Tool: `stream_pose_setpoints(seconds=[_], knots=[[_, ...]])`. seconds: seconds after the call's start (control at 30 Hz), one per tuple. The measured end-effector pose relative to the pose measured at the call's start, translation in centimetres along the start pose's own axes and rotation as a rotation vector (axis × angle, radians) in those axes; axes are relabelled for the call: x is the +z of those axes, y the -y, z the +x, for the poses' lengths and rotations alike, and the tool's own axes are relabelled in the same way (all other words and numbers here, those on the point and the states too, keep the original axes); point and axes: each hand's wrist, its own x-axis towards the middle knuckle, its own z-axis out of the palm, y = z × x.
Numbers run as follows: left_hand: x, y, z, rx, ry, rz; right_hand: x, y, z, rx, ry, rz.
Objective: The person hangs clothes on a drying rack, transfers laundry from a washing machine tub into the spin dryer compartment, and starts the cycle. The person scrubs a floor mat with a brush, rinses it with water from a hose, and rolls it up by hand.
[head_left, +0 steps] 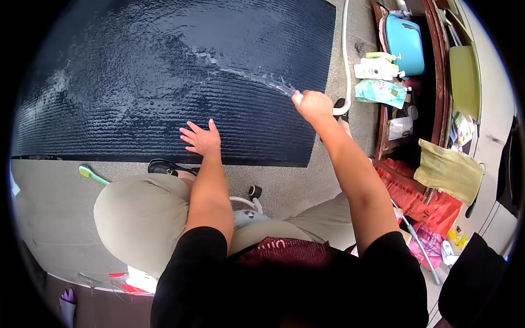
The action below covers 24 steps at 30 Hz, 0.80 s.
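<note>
My right hand (pixel 315 105) is wrapped round the end of a white hose (pixel 346 60), thumb near the mouth. A stream of water (pixel 246 75) shoots from it to the left, onto a dark ribbed mat (pixel 284 131) spread on the floor. Much of the mat's surface is wet and shiny, with ripples at the left. Over the mat's near part, my left hand (pixel 203 139) is held with its fingers spread and nothing in it. Whether it touches the mat I cannot tell.
A green-handled brush (pixel 93 174) lies on the floor at left. To the right, a wooden cabinet (pixel 383 128) holds a blue basin (pixel 404 44); several bottles (pixel 377 69) and a teal refill pouch (pixel 381 92) stand by it. A yellow-green cloth (pixel 449 172) hangs over red bags (pixel 418 197).
</note>
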Motion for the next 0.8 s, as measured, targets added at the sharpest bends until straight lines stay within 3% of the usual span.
stream_pose_setpoints(seconds=[0.07, 0.13, 0.3, 0.5, 0.63, 0.8], knots=[[-0.1, -1.6, 0.4, -0.087, 0.049, -0.027, 0.9, -1.7, 2.1, 0.032, 0.048, -0.014], [0.7, -3.6, 0.4, -0.154, -0.015, 0.162, 1.8, -2.5, 4.7, 0.007, 0.071, -0.062], [4.9, -2.4, 1.2, -0.075, -0.377, 0.208, 3.4, -7.3, 13.2, 0.075, 0.023, -0.078], [5.5, -2.4, 1.2, -0.061, -0.466, 0.232, 0.8, -12.1, 23.7, 0.333, -0.075, 0.095], [5.5, -2.4, 1.2, -0.070, -0.493, 0.242, -0.5, -10.1, 26.5, 0.255, -0.079, 0.126], [6.2, -2.0, 1.2, -0.036, -0.576, 0.225, 3.2, -6.3, 23.3, 0.021, 0.066, 0.255]])
